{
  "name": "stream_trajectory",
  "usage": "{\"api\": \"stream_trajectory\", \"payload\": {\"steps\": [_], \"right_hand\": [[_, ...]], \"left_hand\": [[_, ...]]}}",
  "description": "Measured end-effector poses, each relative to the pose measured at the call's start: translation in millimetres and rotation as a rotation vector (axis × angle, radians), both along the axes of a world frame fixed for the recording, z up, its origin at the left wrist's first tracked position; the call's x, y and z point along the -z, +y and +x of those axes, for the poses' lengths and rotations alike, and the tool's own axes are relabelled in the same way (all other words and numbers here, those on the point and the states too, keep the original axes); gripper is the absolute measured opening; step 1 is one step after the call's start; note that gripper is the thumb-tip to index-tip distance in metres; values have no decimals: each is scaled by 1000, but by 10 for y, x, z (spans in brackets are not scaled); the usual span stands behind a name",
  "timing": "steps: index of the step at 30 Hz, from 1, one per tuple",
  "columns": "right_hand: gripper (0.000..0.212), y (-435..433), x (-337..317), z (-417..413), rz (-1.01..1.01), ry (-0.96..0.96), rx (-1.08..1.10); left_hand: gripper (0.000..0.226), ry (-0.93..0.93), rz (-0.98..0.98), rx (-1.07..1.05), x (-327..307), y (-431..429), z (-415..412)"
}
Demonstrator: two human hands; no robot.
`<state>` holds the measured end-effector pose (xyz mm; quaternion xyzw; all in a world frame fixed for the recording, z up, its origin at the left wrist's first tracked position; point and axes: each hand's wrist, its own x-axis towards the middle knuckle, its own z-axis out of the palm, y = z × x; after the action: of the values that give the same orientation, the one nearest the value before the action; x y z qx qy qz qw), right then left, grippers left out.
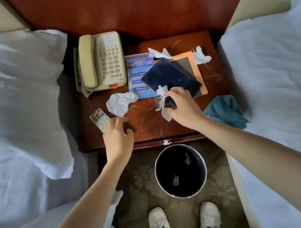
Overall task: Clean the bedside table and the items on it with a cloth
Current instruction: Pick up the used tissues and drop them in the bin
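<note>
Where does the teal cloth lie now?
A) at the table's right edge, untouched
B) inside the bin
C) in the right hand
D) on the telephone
A: the teal cloth lies at the bedside table's right edge; the right hand holds a white tissue instead.

Table (147, 127), between two beds. Telephone (100, 63) in back-left corner. Leaflet (138, 71) just right of it; booklet (169, 76) lies across leaflet and folder (199, 76). Two tissues (200, 56) toward back-right corner. Tissue wad (120, 103) before telephone, remote (99, 119) at left edge. Cloth (224, 111) overhangs front-right corner. Bin (156, 173) on floor before front edge.
</note>
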<state>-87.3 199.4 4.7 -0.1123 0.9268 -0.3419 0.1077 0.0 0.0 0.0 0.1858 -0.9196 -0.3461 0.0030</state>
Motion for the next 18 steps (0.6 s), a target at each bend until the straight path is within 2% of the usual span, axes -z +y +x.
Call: {"api": "stream_trajectory", "payload": {"steps": [3, 5, 9, 13, 18], "right_hand": [[47, -18, 52, -106, 172, 120, -190], [45, -23, 77, -175, 177, 81, -293], [36, -34, 138, -202, 246, 64, -363], [14, -93, 152, -175, 386, 211, -452], [15, -175, 228, -181, 473, 214, -520]], "left_hand": [[38, 30, -210, -20, 109, -118, -165], [44, 24, -276, -32, 135, -211, -326], [52, -93, -372, 45, 174, -308, -557], [46, -220, -453, 118, 200, -283, -724], [40, -243, -538, 106, 279, -217, -778]]}}
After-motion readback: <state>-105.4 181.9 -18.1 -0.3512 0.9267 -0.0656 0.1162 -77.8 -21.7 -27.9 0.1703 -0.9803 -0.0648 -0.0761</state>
